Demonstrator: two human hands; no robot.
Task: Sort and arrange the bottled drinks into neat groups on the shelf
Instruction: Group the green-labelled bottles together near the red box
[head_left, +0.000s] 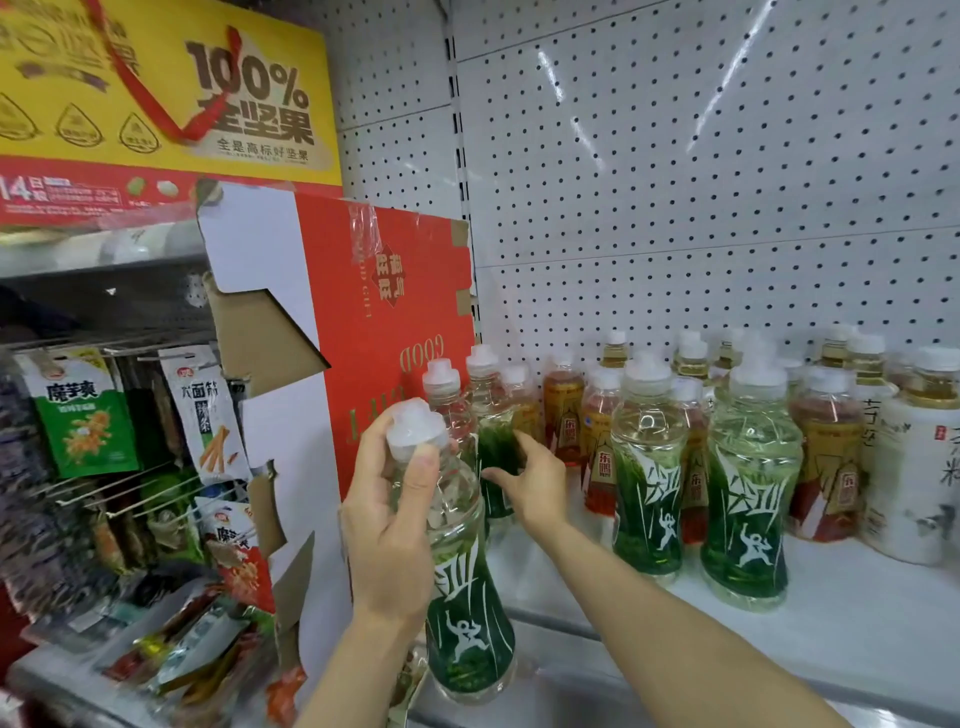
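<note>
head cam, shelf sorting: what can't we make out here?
- Head view: the right hand covers the green-labelled clear bottle it reaches; contact unclear.
- Rear-row yellow-labelled bottles: blurred, half hidden by front bottles.
- White printed bottle: cut off by the right edge.
- Left hand hides the held green-labelled bottle's upper side.

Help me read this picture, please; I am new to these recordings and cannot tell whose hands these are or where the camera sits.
There is no machine here. A person wears one camera on the head, looking forward and down, so both arms reach in from below. The left hand holds a green-labelled bottle by its neck, out in front of the white shelf. The right hand reaches to another green bottle at the shelf's left end, fingers against it. More green bottles and red-and-gold ones stand on the shelf. A red cardboard box stands on the left.
</note>
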